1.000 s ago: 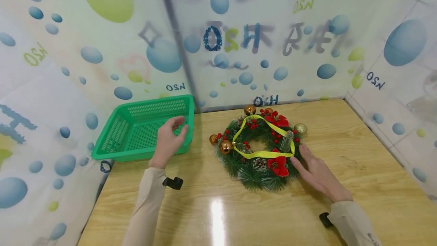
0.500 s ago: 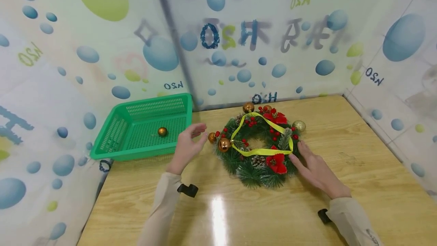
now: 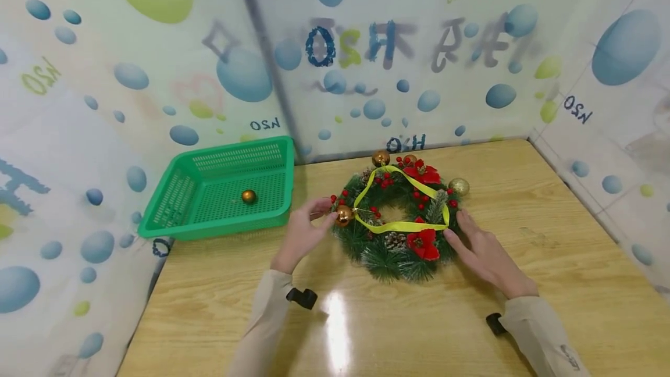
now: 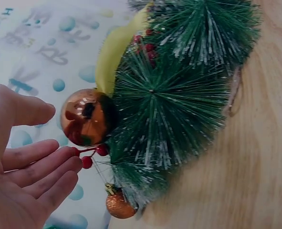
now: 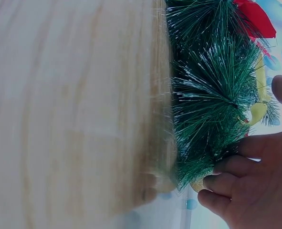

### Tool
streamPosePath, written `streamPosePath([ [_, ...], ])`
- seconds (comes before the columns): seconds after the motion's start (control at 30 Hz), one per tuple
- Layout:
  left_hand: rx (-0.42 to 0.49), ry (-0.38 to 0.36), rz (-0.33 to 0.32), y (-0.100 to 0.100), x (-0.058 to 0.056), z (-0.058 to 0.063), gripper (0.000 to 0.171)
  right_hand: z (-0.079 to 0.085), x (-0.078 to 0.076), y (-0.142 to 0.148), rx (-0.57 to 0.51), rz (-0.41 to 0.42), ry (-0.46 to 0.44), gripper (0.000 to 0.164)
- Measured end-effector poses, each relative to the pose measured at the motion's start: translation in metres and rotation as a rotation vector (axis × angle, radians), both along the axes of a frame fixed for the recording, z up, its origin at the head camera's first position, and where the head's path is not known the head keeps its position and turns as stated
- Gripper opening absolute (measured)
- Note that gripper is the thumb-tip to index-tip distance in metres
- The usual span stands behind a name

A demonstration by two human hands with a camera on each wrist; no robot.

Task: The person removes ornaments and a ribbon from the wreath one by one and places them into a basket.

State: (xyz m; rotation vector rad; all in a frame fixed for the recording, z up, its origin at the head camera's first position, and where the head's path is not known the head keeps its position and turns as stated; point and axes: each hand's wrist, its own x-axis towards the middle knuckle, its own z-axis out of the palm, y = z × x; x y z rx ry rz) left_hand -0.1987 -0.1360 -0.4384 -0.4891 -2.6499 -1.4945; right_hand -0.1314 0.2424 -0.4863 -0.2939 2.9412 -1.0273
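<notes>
A green Christmas wreath lies on the table, dressed with red flowers, berries, pine cones and baubles. A yellow ribbon loops across its top. At its left side, my left hand is close to a shiny copper bauble. The left wrist view shows a gap between thumb and bauble, with the fingertips beside red berries. A small glittery bauble hangs below them. My right hand rests at the wreath's right edge, its extended fingers touching the green needles, near a gold bauble.
A green plastic basket stands at the back left of the wooden table, with one copper bauble inside. Behind the table rises a wall covering printed with blue and green spots.
My left hand has moved right, from over the basket to the wreath's left side. The bauble in the basket has come into view. My right hand stays at the wreath's right edge.
</notes>
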Motion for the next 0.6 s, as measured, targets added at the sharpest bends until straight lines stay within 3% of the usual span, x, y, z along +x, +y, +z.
streamPosePath([
  [0.3,-0.016,-0.088,0.001,0.008,0.003,-0.009,0.041,0.001,-0.001,0.0,0.003,-0.002,0.001,0.076],
  [0.6,-0.039,-0.066,-0.018,0.013,0.004,-0.016,0.053,0.001,-0.001,-0.001,0.003,-0.006,-0.017,0.078],
])
